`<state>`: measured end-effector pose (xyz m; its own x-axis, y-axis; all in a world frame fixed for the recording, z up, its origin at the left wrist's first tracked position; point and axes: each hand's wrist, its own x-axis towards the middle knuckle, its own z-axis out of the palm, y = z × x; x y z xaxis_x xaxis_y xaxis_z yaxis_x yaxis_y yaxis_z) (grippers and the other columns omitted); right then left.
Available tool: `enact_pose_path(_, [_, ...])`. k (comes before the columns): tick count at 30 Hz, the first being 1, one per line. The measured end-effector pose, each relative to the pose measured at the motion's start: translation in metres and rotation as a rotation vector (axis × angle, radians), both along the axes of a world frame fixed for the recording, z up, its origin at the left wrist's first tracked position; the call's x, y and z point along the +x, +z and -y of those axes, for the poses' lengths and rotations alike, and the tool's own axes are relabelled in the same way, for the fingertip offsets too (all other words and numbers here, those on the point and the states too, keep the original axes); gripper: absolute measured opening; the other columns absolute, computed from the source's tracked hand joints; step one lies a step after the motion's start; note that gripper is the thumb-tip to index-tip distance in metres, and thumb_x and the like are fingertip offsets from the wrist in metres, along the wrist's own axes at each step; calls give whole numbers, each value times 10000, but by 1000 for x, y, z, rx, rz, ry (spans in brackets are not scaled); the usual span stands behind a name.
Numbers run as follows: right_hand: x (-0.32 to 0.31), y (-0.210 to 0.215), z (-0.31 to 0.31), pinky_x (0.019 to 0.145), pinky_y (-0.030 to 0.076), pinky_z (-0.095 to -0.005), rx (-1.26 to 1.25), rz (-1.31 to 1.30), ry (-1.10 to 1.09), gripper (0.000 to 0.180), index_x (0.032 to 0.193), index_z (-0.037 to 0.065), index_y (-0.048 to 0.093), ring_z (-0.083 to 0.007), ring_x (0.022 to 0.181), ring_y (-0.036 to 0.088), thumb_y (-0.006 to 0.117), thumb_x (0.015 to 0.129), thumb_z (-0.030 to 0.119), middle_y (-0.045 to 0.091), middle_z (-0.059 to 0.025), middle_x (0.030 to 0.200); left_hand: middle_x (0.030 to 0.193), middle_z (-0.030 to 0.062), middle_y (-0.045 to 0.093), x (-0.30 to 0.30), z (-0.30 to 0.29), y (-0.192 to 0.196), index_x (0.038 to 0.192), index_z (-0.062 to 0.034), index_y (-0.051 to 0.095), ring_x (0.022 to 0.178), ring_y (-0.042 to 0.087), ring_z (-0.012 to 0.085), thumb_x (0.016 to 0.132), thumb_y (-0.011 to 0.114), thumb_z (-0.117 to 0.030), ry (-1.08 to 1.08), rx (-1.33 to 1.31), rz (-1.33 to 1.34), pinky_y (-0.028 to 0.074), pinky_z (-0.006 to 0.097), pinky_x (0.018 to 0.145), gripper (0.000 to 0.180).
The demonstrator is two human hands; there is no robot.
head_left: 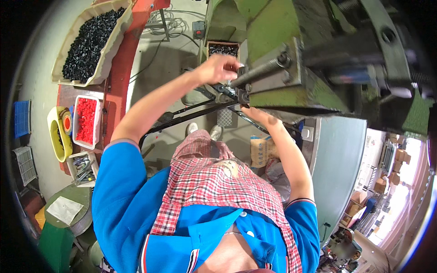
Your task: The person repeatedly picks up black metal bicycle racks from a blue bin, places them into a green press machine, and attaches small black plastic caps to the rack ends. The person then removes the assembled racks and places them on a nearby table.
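My left hand (218,69) is raised at the front of a green press-like machine (277,41). Its fingers are bent together beside a dark metal part of the machine, and whatever they pinch is too small to make out. Just below that hand lies a metal fixture (225,90) with a shiny piece in it. From the right, my right hand (258,116) reaches in under the machine's head, close to the fixture; the fingers are mostly hidden there. A threaded rod (261,73) slants across the machine's front above the fixture.
On the red bench (120,86) at the left stand a big cream tray of small black parts (91,45), a white bin of red parts (86,120) and a yellow container (59,136). A box of dark parts (223,49) sits behind my left hand. Black bars (182,119) cross below the fixture.
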<state>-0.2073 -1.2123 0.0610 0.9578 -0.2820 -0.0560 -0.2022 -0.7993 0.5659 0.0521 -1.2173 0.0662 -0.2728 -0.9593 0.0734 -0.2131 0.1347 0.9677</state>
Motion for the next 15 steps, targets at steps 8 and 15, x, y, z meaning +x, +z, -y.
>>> enact_pose_path(8, [13, 17, -4, 815, 494, -425, 872, 459, -355, 357, 1070, 123, 654, -318, 943, 614, 677, 777, 325, 658, -108, 991, 703, 111, 615, -45, -72, -10, 848, 8, 633, 675, 609, 247, 755, 755, -203, 282, -332, 308, 498, 369, 663, 260])
enact_pose_path(15, [5, -7, 7, 596, 528, -394, 730, 644, -114, 313, 945, 157, 660, -308, 667, 647, 703, 762, 407, 656, -80, 717, 1016, 118, 579, -65, -100, 24, 953, -3, 588, 976, 553, 297, 713, 776, -312, 423, -285, 805, 465, 427, 816, 434])
